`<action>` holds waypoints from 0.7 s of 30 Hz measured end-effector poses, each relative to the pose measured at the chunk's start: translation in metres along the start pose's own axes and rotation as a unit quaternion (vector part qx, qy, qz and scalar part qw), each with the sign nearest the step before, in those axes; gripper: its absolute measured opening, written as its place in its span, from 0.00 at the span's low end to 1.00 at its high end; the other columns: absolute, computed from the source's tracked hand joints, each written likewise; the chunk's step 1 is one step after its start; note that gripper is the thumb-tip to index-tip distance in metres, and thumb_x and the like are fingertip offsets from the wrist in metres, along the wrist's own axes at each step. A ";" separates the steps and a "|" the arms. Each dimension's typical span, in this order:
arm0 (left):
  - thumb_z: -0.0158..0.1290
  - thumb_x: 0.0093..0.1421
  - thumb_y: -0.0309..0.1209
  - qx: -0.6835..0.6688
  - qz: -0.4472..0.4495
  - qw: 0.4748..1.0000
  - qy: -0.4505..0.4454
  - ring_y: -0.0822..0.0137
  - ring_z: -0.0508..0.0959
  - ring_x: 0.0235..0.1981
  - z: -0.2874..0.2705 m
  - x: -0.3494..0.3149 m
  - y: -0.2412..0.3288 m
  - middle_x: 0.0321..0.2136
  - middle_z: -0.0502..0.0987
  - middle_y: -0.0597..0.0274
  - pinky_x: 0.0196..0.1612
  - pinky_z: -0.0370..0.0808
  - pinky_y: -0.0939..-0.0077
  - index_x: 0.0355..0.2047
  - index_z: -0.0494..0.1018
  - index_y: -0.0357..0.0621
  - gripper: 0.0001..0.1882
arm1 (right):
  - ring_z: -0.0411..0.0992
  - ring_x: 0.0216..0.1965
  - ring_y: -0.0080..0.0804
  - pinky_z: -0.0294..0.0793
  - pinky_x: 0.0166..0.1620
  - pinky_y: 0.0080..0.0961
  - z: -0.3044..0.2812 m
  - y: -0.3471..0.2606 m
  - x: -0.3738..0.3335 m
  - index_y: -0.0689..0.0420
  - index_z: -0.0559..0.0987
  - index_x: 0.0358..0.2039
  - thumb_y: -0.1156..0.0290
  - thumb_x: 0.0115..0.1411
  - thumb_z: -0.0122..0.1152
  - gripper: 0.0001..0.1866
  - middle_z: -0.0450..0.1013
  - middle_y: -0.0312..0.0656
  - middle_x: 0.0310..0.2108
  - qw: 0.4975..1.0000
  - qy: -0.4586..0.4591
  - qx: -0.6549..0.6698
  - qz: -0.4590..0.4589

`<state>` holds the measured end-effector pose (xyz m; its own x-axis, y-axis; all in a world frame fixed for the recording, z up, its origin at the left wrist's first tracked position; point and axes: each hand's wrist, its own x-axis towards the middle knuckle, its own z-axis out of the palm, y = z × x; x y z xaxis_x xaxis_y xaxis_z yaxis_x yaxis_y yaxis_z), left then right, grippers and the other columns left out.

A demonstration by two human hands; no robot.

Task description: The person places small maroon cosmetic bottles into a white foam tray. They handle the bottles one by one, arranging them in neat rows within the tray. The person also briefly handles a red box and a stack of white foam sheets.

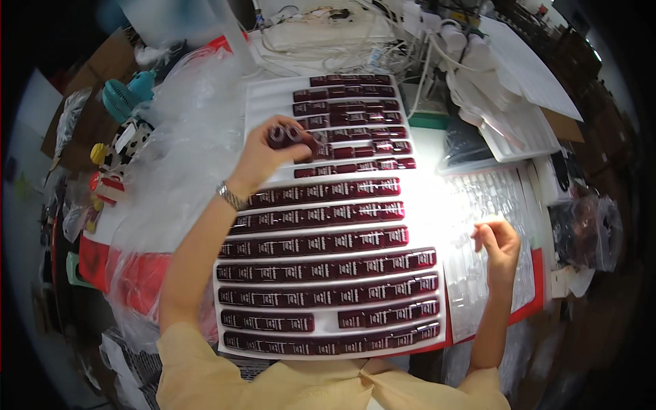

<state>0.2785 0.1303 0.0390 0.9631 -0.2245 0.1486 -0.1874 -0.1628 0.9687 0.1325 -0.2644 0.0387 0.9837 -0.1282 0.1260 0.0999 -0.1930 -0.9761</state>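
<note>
My left hand [270,150], with a metal watch [231,196] on its wrist, is closed around a few small dark red tubes [292,139] with clear round ends. It hovers over the far left part of a white tray [325,320]. Rows of dark red pieces with pale print [321,241] fill most of this tray. One near row has a gap in its middle, and the far rows start farther right. Off the tray's right side, my right hand [499,242] is raised with its fingers curled inward. Whatever it may hold is hidden.
Clear plastic sheeting [184,150] is heaped left of the tray, beside a teal fan [130,96]. Clear ribbed trays [492,205] lie under my right hand. White trays [506,126] are stacked at far right. Cables [328,51] tangle behind; a lamp post [236,37] rises there.
</note>
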 end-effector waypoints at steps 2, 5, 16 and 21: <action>0.66 0.45 0.25 0.189 0.018 0.979 0.077 0.69 0.79 0.31 -0.051 0.022 -0.040 0.31 0.80 0.59 0.37 0.76 0.74 0.35 0.73 0.41 0.17 | 0.65 0.23 0.17 0.63 0.28 0.14 -0.008 0.027 -0.008 0.62 0.76 0.31 0.75 0.62 0.54 0.05 0.72 0.36 0.24 0.999 0.013 0.020 0.031; 0.64 0.46 0.27 0.408 0.035 0.908 0.082 0.58 0.80 0.31 -0.079 0.048 -0.071 0.30 0.80 0.54 0.36 0.76 0.68 0.35 0.72 0.40 0.16 | 0.64 0.23 0.17 0.62 0.27 0.14 -0.018 0.048 -0.017 0.60 0.75 0.32 0.71 0.64 0.53 0.07 0.71 0.35 0.24 0.996 0.031 0.055 0.065; 0.63 0.48 0.37 0.586 0.084 0.801 -0.092 0.45 0.65 0.57 -0.062 0.028 -0.101 0.57 0.61 0.43 0.54 0.69 0.53 0.56 0.63 0.42 0.36 | 0.66 0.25 0.18 0.64 0.28 0.15 0.006 0.060 -0.014 0.61 0.76 0.32 0.73 0.63 0.54 0.06 0.71 0.37 0.23 0.995 0.047 0.041 0.079; 0.61 0.50 0.53 0.489 -0.110 0.863 -0.066 0.49 0.67 0.56 -0.072 0.024 -0.084 0.60 0.52 0.35 0.49 0.74 0.54 0.64 0.50 0.33 0.52 | 0.67 0.25 0.19 0.65 0.30 0.16 -0.012 0.069 -0.003 0.62 0.76 0.35 0.71 0.63 0.55 0.07 0.71 0.36 0.24 0.992 0.061 -0.104 0.034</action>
<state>0.3313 0.2074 -0.0243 0.9779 -0.1817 -0.1038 -0.1384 -0.9335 0.3307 0.1346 -0.2886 -0.0265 0.9603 -0.2630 0.0933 -0.0124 -0.3741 -0.9273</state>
